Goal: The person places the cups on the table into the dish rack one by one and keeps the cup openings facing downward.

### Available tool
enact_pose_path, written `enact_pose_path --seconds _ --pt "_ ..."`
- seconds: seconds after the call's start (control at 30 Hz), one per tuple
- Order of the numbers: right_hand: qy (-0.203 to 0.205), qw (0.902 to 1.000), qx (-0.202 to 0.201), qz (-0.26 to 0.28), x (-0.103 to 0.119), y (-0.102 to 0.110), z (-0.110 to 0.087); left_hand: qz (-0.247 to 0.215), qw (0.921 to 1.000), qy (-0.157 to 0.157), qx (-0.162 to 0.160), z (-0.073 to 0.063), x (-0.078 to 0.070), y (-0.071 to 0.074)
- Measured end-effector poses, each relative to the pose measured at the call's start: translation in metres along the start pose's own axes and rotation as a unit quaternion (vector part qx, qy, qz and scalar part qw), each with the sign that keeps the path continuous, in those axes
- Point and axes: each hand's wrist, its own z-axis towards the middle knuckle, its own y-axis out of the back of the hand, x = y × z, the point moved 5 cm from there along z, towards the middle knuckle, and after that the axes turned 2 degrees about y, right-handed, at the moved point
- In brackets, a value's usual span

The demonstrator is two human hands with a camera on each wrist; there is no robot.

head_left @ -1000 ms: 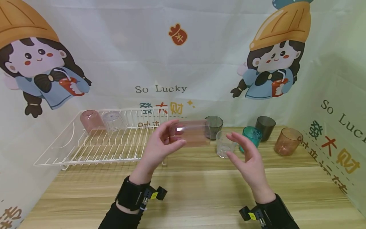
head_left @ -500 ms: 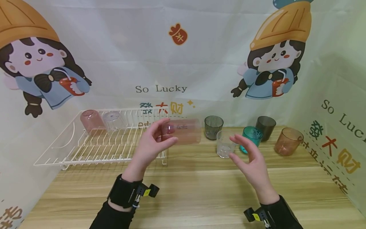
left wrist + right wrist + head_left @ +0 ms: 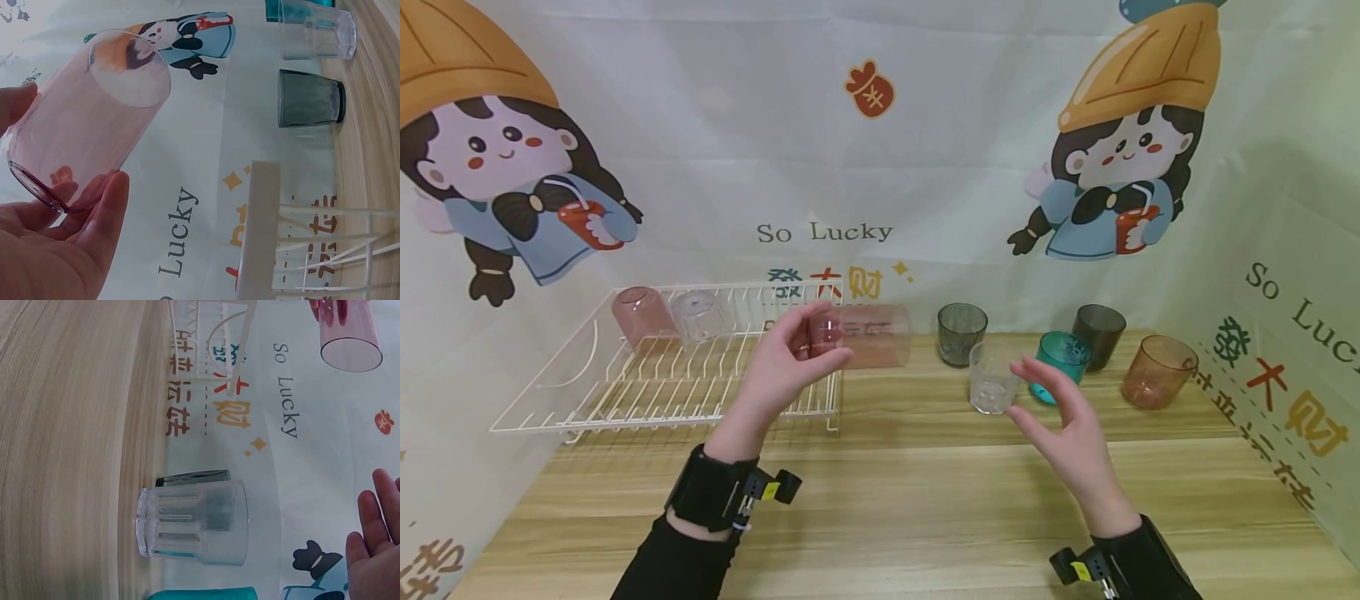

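Note:
My left hand [image 3: 775, 371] grips a pink glass [image 3: 876, 337] by its base end, thumb on one side and fingers on the other. In the head view the glass lies sideways in the air, its mouth facing right, overlapping the right end of the white wire dish rack [image 3: 259, 225]. Seen from the left wrist, the inside of the glass [image 3: 87, 119] shows nothing in it. My right hand [image 3: 1067, 429] is held up with thumb and fingers apart, holding nothing. Its fingertips overlap the right edge of a clear glass [image 3: 992, 387] that stands upright on the table.
Upside down in the rack's back left sit another pink glass [image 3: 642, 318] and a clear ridged glass [image 3: 700, 317]. A grey glass [image 3: 962, 335], teal glass [image 3: 1060, 367], dark grey glass [image 3: 1099, 337] and amber glass [image 3: 1157, 372] stand along the printed backdrop [image 3: 925, 192].
My left hand has carried the pink glass leftward, away from the grey glass and towards the rack. My right hand has drifted slightly right and down.

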Motion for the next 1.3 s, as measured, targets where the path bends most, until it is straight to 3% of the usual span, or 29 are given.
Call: enact_pose_path --seconds 0.6,0.87,1.3 --pt "-0.037 0.9976 0.015 -0.057 -0.013 0.009 -0.004 0.074 0.9972 0.007 -0.011 0.013 -0.005 0.025" --pt "-0.048 0.996 0.025 -0.07 -0.018 0.015 -0.005 0.134 0.9909 0.006 -0.017 0.022 -0.009 0.038" --pt "-0.05 0.9936 0.027 -0.097 -0.026 0.023 -0.01 0.145 0.9878 0.053 -0.02 0.032 -0.005 0.053"
